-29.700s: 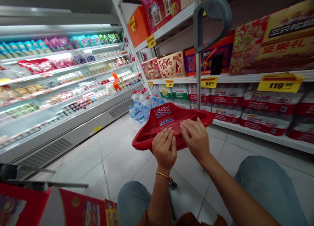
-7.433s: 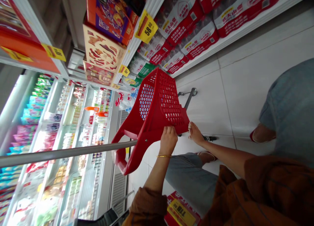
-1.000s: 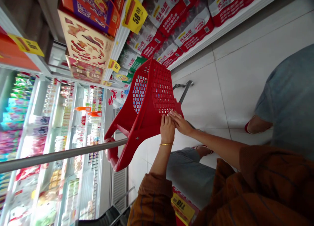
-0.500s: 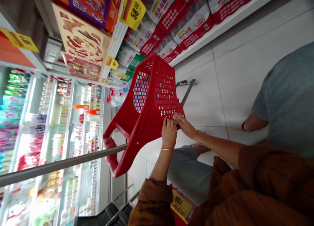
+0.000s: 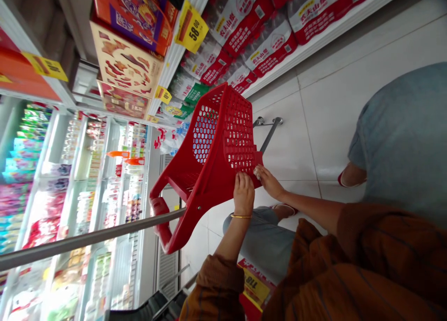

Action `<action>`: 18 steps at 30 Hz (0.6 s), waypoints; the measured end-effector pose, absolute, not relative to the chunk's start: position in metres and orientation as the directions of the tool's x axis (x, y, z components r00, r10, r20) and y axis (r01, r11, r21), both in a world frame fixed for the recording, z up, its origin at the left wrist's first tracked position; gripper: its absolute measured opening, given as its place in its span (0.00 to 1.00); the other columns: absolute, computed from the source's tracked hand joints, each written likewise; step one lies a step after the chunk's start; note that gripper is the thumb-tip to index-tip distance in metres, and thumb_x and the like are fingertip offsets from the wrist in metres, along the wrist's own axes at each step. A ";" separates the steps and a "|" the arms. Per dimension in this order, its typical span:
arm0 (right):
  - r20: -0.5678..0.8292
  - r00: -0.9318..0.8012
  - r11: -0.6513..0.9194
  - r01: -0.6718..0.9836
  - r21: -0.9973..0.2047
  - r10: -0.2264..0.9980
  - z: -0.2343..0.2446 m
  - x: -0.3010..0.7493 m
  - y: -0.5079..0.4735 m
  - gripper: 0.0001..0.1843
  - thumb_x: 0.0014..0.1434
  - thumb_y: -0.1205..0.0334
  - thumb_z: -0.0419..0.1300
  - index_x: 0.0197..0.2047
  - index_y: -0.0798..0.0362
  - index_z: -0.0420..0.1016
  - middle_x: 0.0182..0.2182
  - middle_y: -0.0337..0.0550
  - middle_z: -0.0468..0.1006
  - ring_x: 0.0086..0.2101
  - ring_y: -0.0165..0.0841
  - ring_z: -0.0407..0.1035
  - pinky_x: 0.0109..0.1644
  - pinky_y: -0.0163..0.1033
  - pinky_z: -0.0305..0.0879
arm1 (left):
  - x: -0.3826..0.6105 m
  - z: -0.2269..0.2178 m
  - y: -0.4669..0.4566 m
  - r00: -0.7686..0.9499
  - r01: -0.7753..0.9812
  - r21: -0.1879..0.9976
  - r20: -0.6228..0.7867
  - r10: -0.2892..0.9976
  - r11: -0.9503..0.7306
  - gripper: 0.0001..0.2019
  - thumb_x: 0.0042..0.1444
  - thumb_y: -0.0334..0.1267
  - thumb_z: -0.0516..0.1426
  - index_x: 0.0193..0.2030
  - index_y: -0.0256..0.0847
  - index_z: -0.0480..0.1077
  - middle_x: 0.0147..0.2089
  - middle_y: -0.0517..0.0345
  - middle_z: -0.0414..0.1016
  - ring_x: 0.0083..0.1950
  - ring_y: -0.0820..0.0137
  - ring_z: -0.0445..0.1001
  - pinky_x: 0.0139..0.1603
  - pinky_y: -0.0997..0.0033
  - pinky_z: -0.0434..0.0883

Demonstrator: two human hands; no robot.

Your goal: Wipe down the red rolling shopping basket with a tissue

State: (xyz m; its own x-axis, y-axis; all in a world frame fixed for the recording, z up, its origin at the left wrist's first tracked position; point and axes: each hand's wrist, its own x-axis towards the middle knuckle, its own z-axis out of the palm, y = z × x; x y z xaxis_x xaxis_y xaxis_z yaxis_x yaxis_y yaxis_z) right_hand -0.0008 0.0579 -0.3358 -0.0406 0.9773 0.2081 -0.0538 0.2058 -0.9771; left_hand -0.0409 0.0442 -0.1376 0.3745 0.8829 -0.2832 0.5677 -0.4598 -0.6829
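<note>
A red plastic shopping cart (image 5: 213, 186) with perforated walls stands in the middle, appearing tipped sideways because the view is rotated. My left hand (image 5: 243, 194), with a gold bangle at the wrist, has its fingers bent against the basket's lower wall, holding it. Beside it, my right hand (image 5: 271, 183) pinches a small crumpled whitish wad (image 5: 257, 172), like a tissue or cloth, against the basket's bottom edge. Part of that wad is hidden by the fingers. A grey metal leg (image 5: 269, 137) with a caster extends from the basket toward the floor.
Red-labelled bottled water packs (image 5: 268, 49) fill the low shelf, with gift boxes (image 5: 127, 63) above. Bright stocked shelves (image 5: 91, 181) stand farther off. A grey pole (image 5: 94, 237) crosses the left side. A yellow price sign (image 5: 256, 288) lies near my legs, and pale tiles (image 5: 342, 83) cover the floor.
My right hand has moved slightly right and down along the basket edge, away from my left hand. The whitish wad now shows at its fingertips. My left hand stays on the basket.
</note>
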 end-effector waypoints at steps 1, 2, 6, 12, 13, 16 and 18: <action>0.205 -0.038 0.203 -0.057 -0.978 0.978 -0.332 0.000 0.057 0.25 0.67 0.61 0.42 0.66 0.52 0.57 0.64 0.50 0.59 0.63 0.41 0.55 0.67 0.55 0.54 | -0.039 -0.138 0.044 0.361 0.583 -0.673 -0.289 0.887 -0.456 0.21 0.62 0.26 0.44 0.58 0.26 0.68 0.58 0.41 0.70 0.61 0.57 0.67 0.65 0.55 0.64; 0.205 -0.033 0.202 -0.061 -0.977 0.978 -0.328 0.001 0.057 0.25 0.67 0.62 0.42 0.65 0.52 0.57 0.64 0.51 0.59 0.63 0.41 0.55 0.67 0.55 0.54 | -0.038 -0.138 0.044 0.349 0.600 -0.659 -0.295 0.890 -0.454 0.21 0.62 0.26 0.44 0.59 0.28 0.67 0.59 0.42 0.69 0.61 0.56 0.67 0.65 0.55 0.64; 0.231 -0.001 0.230 -0.090 -0.969 0.973 -0.308 0.003 0.062 0.25 0.66 0.66 0.42 0.66 0.51 0.57 0.64 0.50 0.59 0.64 0.38 0.54 0.68 0.53 0.53 | -0.035 -0.142 0.048 0.294 0.645 -0.636 -0.305 0.906 -0.424 0.22 0.63 0.28 0.43 0.62 0.28 0.63 0.59 0.39 0.69 0.61 0.58 0.66 0.63 0.55 0.64; 0.321 0.020 0.322 -0.066 -0.945 0.947 -0.295 -0.003 0.078 0.24 0.67 0.65 0.44 0.65 0.48 0.60 0.66 0.49 0.55 0.66 0.39 0.49 0.69 0.55 0.49 | -0.036 -0.148 0.059 0.299 0.586 -0.695 -0.292 0.909 -0.416 0.21 0.64 0.27 0.42 0.59 0.27 0.65 0.50 0.41 0.74 0.52 0.61 0.71 0.59 0.56 0.67; 0.328 0.015 0.328 -0.054 -0.943 0.945 -0.298 -0.005 0.079 0.24 0.67 0.65 0.45 0.65 0.48 0.60 0.67 0.49 0.54 0.66 0.40 0.47 0.69 0.56 0.48 | -0.037 -0.147 0.060 0.308 0.590 -0.685 -0.300 0.903 -0.428 0.21 0.64 0.28 0.42 0.59 0.27 0.65 0.48 0.42 0.74 0.51 0.61 0.71 0.59 0.56 0.66; 0.324 -0.002 0.324 -0.033 -0.945 0.946 -0.311 -0.012 0.077 0.25 0.67 0.65 0.45 0.66 0.45 0.56 0.68 0.47 0.52 0.67 0.38 0.44 0.69 0.57 0.46 | -0.040 -0.145 0.061 0.334 0.603 -0.645 -0.330 0.883 -0.469 0.20 0.64 0.28 0.43 0.60 0.26 0.65 0.45 0.45 0.74 0.50 0.61 0.70 0.61 0.56 0.64; 0.316 -0.003 0.315 -0.030 -0.948 0.949 -0.321 -0.018 0.074 0.25 0.68 0.64 0.44 0.67 0.43 0.54 0.68 0.44 0.51 0.67 0.36 0.43 0.69 0.56 0.47 | -0.042 -0.143 0.061 0.349 0.602 -0.629 -0.348 0.870 -0.492 0.20 0.64 0.28 0.44 0.60 0.27 0.65 0.45 0.46 0.73 0.50 0.62 0.70 0.63 0.56 0.62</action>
